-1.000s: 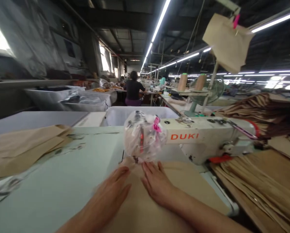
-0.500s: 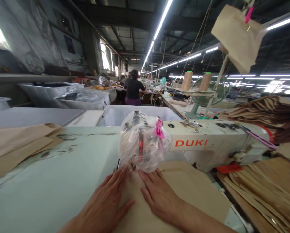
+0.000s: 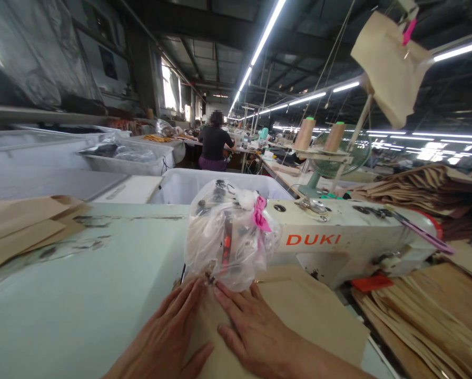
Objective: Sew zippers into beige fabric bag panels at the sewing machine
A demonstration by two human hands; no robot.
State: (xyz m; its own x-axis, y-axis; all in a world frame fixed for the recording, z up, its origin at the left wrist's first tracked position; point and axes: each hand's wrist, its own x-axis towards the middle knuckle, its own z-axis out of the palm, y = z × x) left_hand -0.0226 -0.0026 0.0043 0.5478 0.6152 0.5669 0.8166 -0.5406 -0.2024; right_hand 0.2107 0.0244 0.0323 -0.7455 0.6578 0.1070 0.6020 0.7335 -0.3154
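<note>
A tan fabric piece [image 3: 299, 305] lies on the pale green bed of a sewing machine [image 3: 315, 231], its edge running under the needle area. My left hand [image 3: 165, 326] rests flat on the fabric's left edge, fingers stretched toward the presser foot. On the other side my right hand [image 3: 252, 326] presses flat on the same fabric, fingertips just right of the foot. Clear plastic tied with a pink strip [image 3: 261, 215] wraps the machine head. That plastic and my fingers partly hide the needle.
Tan pieces [image 3: 22, 226] lie at the left, and stacked brown pieces [image 3: 413, 316] at the right. Behind the machine stands a white bin [image 3: 220, 179]. Thread cones [image 3: 305, 134] sit on a stand. Farther back a person in black [image 3: 216, 145] sits.
The view has shifted slightly, so the machine head and hands appear a little farther left. Both hands stay flat on the fabric beside the needle area.
</note>
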